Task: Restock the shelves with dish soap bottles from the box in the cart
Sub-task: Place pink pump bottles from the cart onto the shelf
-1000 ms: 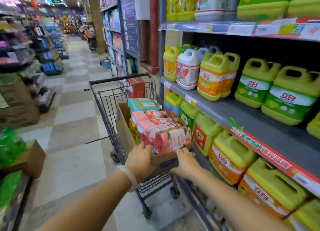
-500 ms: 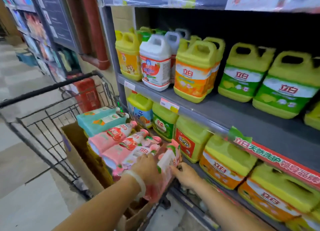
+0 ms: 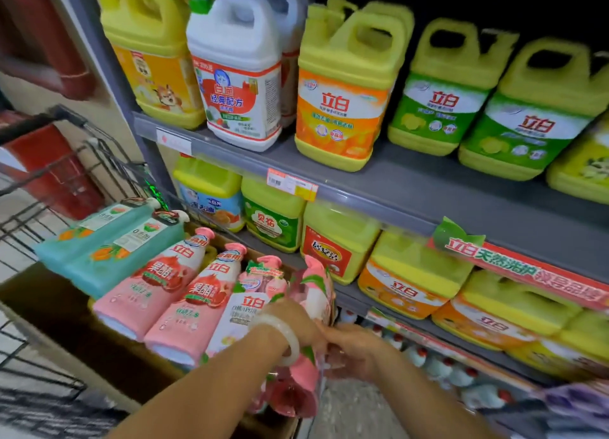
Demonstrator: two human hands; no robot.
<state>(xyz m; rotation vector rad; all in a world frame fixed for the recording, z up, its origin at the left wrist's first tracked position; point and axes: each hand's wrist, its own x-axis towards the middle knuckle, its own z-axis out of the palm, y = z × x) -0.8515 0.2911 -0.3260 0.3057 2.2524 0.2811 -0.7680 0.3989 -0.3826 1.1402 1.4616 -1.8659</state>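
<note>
Both hands, left (image 3: 290,320) and right (image 3: 352,349), gripped a pink dish soap pack (image 3: 313,293) above the cardboard box (image 3: 66,323).

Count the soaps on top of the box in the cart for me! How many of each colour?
Teal bottles: 2
Pink bottles with red fruit labels: 2
White-and-pink peach packs: 2
Total: 6

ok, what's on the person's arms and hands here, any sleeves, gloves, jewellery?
Both forearms are bare, with no sleeves in view and no gloves. The left hand has a pale, translucent white bangle at the wrist. The right hand and its wrist show nothing worn.
</note>
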